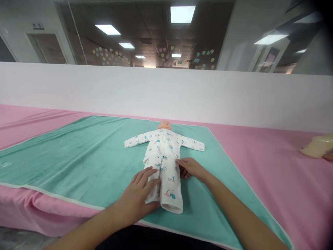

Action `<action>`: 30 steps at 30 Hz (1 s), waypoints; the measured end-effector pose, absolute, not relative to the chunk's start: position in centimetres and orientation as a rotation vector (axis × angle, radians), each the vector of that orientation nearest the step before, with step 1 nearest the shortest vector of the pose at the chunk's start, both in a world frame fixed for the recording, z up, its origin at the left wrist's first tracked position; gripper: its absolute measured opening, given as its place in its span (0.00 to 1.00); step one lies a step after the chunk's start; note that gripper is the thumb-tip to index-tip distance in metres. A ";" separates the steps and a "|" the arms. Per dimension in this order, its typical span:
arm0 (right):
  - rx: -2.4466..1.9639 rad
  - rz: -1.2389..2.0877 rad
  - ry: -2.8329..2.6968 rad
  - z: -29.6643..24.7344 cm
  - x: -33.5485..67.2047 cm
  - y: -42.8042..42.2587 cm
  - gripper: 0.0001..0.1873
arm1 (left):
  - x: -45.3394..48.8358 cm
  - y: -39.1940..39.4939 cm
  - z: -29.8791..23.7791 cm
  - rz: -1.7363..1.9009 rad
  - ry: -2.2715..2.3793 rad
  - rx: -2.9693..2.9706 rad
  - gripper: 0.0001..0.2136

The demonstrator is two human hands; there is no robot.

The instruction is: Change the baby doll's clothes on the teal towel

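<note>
A baby doll lies on its back, dressed in a white patterned top with both sleeves stretched out sideways. White trousers with the same print cover its lower body, legs toward me. My left hand rests over the left trouser leg, fingers spread, thumb near the hem. At the right edge of the waistband, just under the top's hem, my right hand pinches the trouser fabric between thumb and forefinger; its other fingers curl below. The doll's hands and feet are hidden.
A green towel with a white border lies under the doll, on a pink cloth over the table. Part of another beige doll-like object shows at the far right. A low white wall stands behind, with windows above.
</note>
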State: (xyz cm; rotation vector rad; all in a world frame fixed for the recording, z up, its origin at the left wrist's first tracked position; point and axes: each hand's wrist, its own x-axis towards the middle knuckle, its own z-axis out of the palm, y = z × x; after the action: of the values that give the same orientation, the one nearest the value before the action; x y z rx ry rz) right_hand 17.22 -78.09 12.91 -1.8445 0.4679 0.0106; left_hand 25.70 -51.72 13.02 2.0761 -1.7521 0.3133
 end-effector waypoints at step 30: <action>-2.280 -0.725 0.340 12.4 17.9 -79.0 0.15 | 29.6 -53.0 15.1 0.659 -1.724 1.983 0.12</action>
State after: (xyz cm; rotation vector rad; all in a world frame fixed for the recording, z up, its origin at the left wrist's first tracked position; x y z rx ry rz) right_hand 17.91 -79.04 12.45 -2.2802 0.3401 -0.7250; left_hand 29.61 -53.04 15.10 1.9828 -1.7235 0.6591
